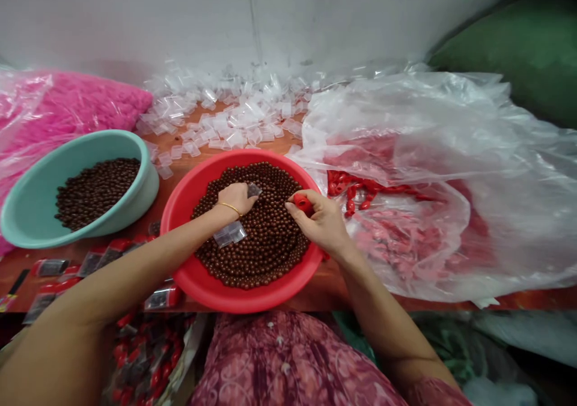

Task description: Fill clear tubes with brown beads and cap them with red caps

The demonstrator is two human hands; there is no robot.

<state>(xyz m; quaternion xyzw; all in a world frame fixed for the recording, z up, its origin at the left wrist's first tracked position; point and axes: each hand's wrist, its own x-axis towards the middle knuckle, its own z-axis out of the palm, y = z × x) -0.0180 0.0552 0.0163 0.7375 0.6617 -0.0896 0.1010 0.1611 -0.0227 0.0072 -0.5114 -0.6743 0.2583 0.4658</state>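
Observation:
A red basin (243, 304) full of round brown beads (265, 244) sits in front of me. My left hand (235, 200), with a thin gold bangle at the wrist, reaches over the beads. Its fingers are closed on a small clear plastic case (253, 190), dark at this angle. Below that wrist, another clear plastic case (229, 234) lies on the beads. At the basin's right rim, my right hand (322, 220) pinches a red plastic cap (303, 203) with a hole in its end. The two hands are apart.
A teal basin (151, 184) of brown beads stands left, beside a bag of pink pieces (90, 103). Clear cases (238, 124) are heaped behind. A plastic bag (428, 112) with red parts (349, 187) spreads right. Filled red-capped cases (162, 296) lie near the front edge.

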